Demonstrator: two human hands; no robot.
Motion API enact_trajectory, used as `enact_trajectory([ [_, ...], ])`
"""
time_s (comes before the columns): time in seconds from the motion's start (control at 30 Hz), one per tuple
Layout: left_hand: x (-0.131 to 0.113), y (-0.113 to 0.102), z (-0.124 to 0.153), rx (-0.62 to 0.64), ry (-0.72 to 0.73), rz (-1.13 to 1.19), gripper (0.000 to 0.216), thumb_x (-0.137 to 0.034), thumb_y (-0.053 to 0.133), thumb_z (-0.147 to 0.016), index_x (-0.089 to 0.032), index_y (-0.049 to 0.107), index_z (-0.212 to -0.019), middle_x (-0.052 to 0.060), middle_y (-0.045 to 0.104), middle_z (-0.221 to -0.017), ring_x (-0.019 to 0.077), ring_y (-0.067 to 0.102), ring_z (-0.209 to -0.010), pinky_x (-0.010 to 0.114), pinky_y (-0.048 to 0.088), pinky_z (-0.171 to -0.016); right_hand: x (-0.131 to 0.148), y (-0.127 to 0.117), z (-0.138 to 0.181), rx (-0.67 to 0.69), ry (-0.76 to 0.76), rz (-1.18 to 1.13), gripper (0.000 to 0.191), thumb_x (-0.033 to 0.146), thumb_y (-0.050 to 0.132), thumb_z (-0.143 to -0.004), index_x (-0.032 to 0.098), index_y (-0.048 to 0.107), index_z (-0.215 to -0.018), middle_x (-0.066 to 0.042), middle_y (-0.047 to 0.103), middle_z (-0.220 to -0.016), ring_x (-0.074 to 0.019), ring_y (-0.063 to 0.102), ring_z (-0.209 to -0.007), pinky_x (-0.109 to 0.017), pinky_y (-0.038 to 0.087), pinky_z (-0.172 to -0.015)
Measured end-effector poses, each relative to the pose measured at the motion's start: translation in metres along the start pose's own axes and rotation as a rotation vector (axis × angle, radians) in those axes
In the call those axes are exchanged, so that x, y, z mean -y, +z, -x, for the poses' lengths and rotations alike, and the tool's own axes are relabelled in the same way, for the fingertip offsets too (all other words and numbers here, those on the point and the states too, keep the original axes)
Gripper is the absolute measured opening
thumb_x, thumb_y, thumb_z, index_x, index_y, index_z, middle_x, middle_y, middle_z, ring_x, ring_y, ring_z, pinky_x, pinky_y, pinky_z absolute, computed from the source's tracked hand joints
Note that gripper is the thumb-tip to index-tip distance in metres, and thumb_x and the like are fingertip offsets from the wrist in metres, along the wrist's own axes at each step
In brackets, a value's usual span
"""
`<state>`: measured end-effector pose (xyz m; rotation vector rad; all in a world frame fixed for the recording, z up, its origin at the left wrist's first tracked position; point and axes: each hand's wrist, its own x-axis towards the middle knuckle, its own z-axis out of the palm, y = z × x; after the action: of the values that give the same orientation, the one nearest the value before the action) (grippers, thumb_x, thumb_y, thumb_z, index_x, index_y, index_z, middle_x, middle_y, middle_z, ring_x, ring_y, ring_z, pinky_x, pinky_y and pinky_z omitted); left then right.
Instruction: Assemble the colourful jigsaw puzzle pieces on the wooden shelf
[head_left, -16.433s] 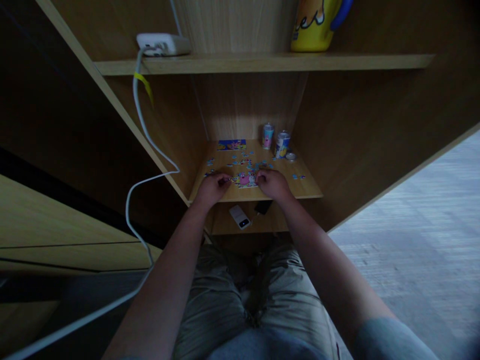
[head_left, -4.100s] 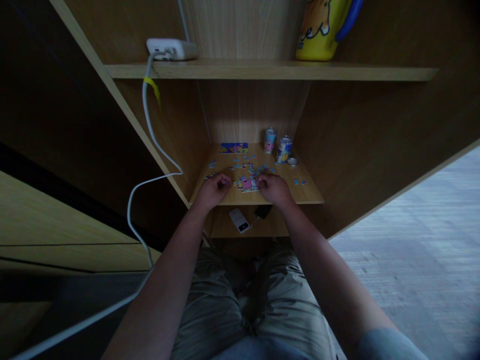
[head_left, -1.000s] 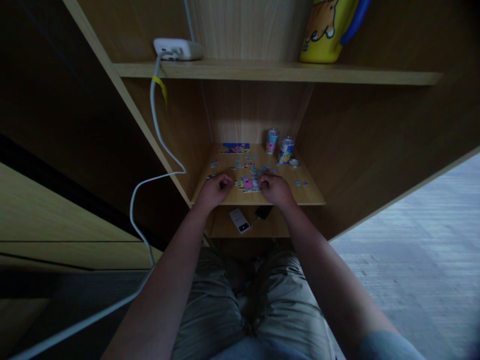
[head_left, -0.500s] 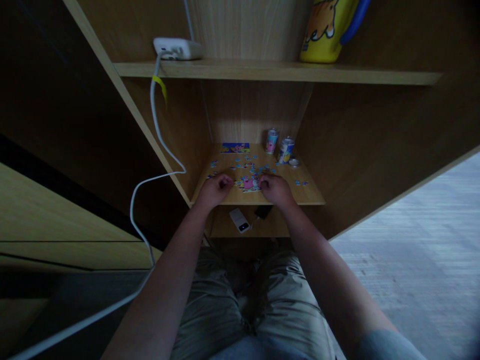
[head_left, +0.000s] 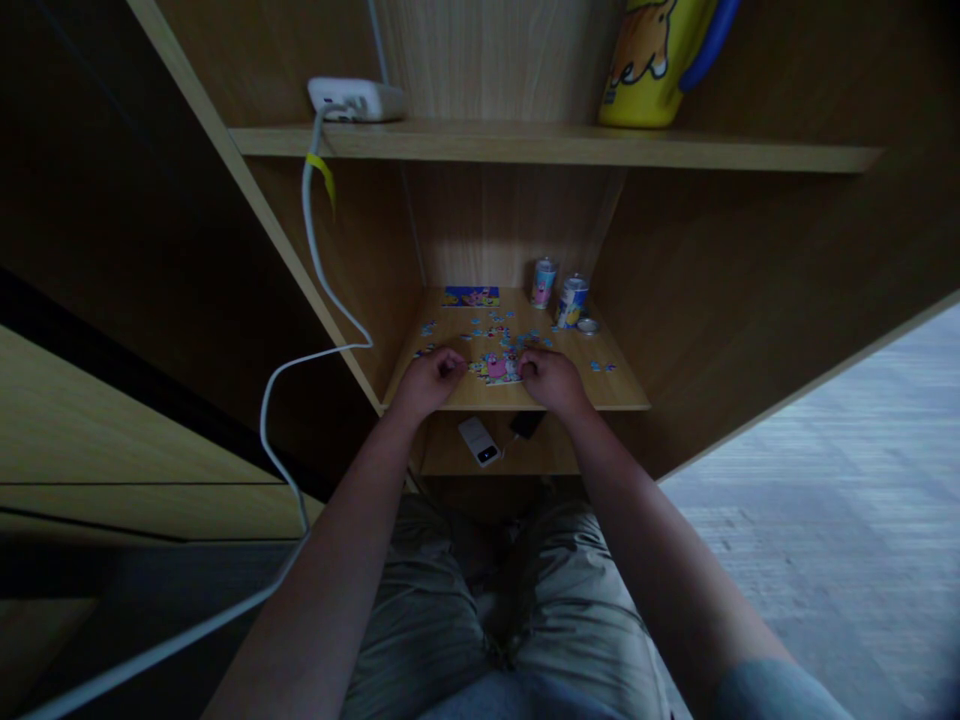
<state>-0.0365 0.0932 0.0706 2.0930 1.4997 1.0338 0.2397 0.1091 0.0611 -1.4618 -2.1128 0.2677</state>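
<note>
Puzzle of flat, multicoloured pieces (head_left: 496, 368), partly joined, lies near the front edge of the pale wooden shelf (head_left: 615, 390), between the left hand (head_left: 431, 379) and the right hand (head_left: 553, 379). Fingers of both hands are curled narrowly; whether they pinch some piece, I cannot tell. If either hand pushes unevenly, joined pieces could separate, or slip over the near edge. Small, loose, mostly blue pieces (head_left: 525, 340) crowd the far side; farther right, a pink-and-blue cylindrical can (head_left: 544, 284) and a blue-and-white cylindrical can (head_left: 572, 303) could limit the space.

Head view, forward and down, toward hands (head_left: 433, 380) (head_left: 553, 379)
</note>
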Motion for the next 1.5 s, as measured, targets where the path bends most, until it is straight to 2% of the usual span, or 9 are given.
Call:
enact_trajectory([
  [0.2, -0.0001, -0.0002, 0.0008, -0.009, -0.003, 0.002, 0.015, -0.036, 0.067, -0.098, -0.024, 0.076, -0.096, 0.003, 0.081, -0.093, 0.0201, 0.071, -0.082, 0.034, 0.052, -0.077, -0.0002, 0.0009, 0.0004, -0.008, -0.005, 0.013, 0.024, 0.017, 0.058, -0.097, 0.026, 0.080, -0.094, -0.004, 0.083, -0.101, -0.0232, 0.073, -0.097, -0.029, 0.049, -0.085],
  [1.03, -0.0033, -0.0006, 0.0015, -0.014, -0.001, 0.018, 0.013, -0.036, 0.068, -0.097, -0.025, 0.075, -0.094, 0.003, 0.082, -0.095, 0.0206, 0.072, -0.086, 0.035, 0.056, -0.083, 0.0031, -0.0019, 0.0024, -0.017, 0.003, 0.003, 0.026, 0.018, 0.056, -0.097, 0.026, 0.080, -0.094, -0.003, 0.083, -0.099, -0.0227, 0.074, -0.095, -0.029, 0.050, -0.084],
  [1.5, -0.0009, 0.0008, 0.0030, -0.007, 0.000, 0.008, 0.015, -0.037, 0.066, -0.098, -0.025, 0.075, -0.096, 0.003, 0.081, -0.095, 0.0212, 0.072, -0.085, 0.035, 0.053, -0.078, -0.0004, 0.0010, 0.0013, -0.016, -0.020, 0.022, 0.026, 0.017, 0.055, -0.098, 0.026, 0.080, -0.095, -0.003, 0.083, -0.100, -0.0230, 0.074, -0.097, -0.029, 0.050, -0.086],
])
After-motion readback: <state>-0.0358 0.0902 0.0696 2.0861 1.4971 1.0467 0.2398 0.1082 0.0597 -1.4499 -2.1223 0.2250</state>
